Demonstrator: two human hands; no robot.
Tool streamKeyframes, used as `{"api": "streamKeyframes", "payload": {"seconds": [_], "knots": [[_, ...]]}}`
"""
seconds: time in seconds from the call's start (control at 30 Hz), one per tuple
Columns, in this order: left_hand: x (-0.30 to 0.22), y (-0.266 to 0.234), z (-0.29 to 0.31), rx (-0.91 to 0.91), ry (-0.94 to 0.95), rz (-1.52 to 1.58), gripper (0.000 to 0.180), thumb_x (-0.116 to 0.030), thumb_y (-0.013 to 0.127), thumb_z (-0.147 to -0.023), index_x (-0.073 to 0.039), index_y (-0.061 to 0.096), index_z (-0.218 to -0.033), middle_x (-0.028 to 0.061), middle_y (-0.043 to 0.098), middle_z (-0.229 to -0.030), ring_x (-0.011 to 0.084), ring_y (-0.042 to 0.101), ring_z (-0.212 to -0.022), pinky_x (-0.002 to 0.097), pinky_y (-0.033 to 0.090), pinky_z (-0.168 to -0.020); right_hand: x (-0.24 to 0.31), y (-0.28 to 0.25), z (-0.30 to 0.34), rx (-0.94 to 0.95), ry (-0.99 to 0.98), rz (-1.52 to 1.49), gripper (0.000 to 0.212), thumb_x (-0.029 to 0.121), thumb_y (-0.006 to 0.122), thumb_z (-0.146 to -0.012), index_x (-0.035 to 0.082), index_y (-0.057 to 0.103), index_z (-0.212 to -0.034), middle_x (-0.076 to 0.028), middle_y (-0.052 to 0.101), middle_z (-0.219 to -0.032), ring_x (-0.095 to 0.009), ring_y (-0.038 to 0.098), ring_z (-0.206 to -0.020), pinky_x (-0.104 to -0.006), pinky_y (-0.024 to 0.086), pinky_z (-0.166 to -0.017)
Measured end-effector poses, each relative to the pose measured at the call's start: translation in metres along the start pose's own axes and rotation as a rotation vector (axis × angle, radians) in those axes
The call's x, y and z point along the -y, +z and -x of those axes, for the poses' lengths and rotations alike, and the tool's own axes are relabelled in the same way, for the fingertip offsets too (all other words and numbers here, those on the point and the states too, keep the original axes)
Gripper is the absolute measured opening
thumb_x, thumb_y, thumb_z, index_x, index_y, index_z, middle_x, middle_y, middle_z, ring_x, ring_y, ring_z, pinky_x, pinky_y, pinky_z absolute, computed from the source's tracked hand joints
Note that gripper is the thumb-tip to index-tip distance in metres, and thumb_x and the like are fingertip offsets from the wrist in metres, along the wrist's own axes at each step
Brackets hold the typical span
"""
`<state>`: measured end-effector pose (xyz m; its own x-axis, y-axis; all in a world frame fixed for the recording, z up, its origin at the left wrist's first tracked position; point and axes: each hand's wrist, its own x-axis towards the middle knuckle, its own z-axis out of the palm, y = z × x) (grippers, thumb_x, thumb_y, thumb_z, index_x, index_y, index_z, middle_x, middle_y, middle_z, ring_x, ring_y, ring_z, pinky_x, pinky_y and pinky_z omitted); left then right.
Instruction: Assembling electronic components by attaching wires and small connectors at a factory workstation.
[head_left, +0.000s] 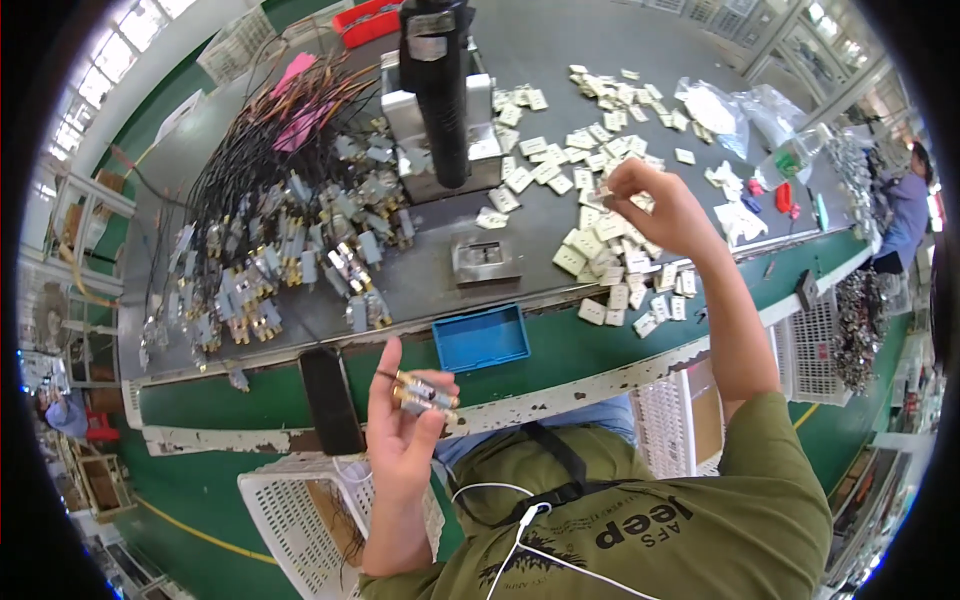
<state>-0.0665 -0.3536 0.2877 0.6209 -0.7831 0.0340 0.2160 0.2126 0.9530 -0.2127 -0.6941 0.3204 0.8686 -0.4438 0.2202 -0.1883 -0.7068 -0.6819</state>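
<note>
Head-worn fisheye, left of pair. Looks down and forward past wearer's shirt (690, 515) at left hand (400, 435), right hand (660, 205), bench (540, 50). Hands close; floor (205, 490), windows (105, 65) pushed toward rim, bench edge bowed, corners black.

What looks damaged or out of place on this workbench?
The workbench's white front edge looks damaged: its paint is chipped in dark patches. The black phone lies oddly across that edge.

Dark lettering (640, 526), one line large and others smaller, is running across the olive-green shirt (765, 520) near a dark printed motif (535, 568), while a silvery label (429, 48) is sitting on the black upright cylinder (450, 125), its print too small to read.
</note>
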Motion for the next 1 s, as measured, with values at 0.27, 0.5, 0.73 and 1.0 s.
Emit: {"api": "streamKeyframes", "payload": {"seconds": [0.27,0.5,0.73,1.0], "knots": [[0.01,0.013,-0.01,0.036,0.022,0.018,0.082,-0.017,0.066,-0.089,-0.004,0.012,-0.149,0.013,0.053,-0.114,0.0196,0.058,-0.098,0.0302,0.05,-0.082,0.099,0.07,0.022,0.324,0.055,-0.979,0.022,-0.002,0.051,-0.092,-0.003,0.056,-0.113,-0.011,0.059,-0.1,-0.015,0.067,-0.074,-0.0255,0.054,-0.062],[0.012,0.0,-0.002,-0.055,0.005,-0.014,0.083,-0.019,0.068,-0.086,-0.005,0.016,-0.149,0.013,0.054,-0.112,0.0215,0.06,-0.095,0.0318,0.05,-0.082,0.116,0.046,-0.015,-0.054,-0.518,-1.3,0.017,0.011,0.055,-0.094,0.002,0.051,-0.108,-0.013,0.056,-0.085,-0.014,0.058,-0.049,-0.0202,0.05,-0.047],[0.002,0.007,-0.001,-0.104,-0.052,-0.036,0.086,-0.026,0.071,-0.085,-0.003,0.017,-0.148,0.0124,0.056,-0.106,0.0225,0.06,-0.092,0.0337,0.051,-0.081,0.1,0.037,-0.009,-0.06,-0.5,-1.246,0.016,0.01,0.055,-0.093,0.001,0.052,-0.106,-0.013,0.057,-0.085,-0.014,0.059,-0.051,-0.0207,0.05,-0.047],[-0.006,0.031,-0.002,-0.213,-0.146,-0.058,0.094,-0.034,0.076,-0.08,-0.002,0.019,-0.147,0.0114,0.056,-0.103,0.0199,0.06,-0.09,0.0318,0.051,-0.08,0.074,0.023,-0.01,-0.065,-0.507,-1.148,0.014,0.008,0.054,-0.093,0.001,0.053,-0.105,-0.014,0.057,-0.084,-0.015,0.059,-0.053,-0.0213,0.05,-0.048]]}}
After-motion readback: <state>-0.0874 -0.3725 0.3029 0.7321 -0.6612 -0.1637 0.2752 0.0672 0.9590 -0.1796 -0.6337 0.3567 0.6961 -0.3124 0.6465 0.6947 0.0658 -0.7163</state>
